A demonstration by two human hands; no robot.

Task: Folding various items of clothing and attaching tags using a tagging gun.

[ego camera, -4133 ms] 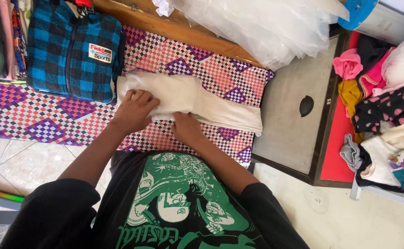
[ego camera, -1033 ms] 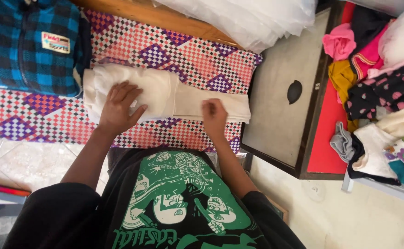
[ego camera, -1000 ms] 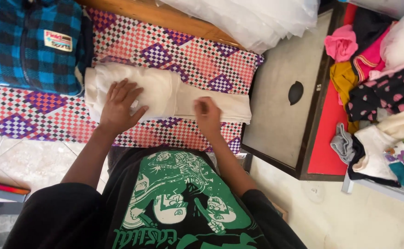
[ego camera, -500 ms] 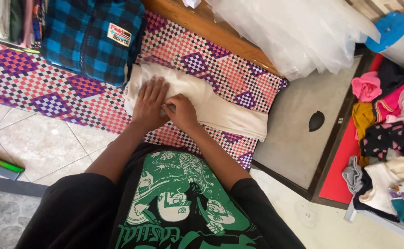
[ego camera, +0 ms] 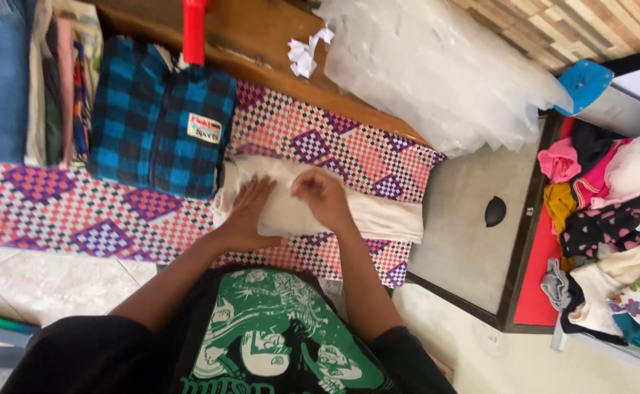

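Observation:
A folded cream-coloured garment (ego camera: 378, 217) lies on a red, purple and white checkered mat (ego camera: 57, 211). My left hand (ego camera: 249, 213) rests flat on its left, thicker part with fingers spread. My right hand (ego camera: 325, 198) sits on the middle of the garment, fingers curled over the fabric's fold. A blue and black plaid jacket (ego camera: 161, 128) with a small patch lies just left of the garment, touching its end.
A stack of clear plastic bags (ego camera: 437, 69) lies on the wooden ledge (ego camera: 261, 44) behind. A grey panel with a dark handle hole (ego camera: 495, 211) is at right, then a pile of mixed clothes (ego camera: 612, 219). Folded clothes (ego camera: 20, 80) stand at far left.
My right hand slid along the garment from its right part toward the left hand and now sits on the middle fold. The view has shifted, showing more of the ledge.

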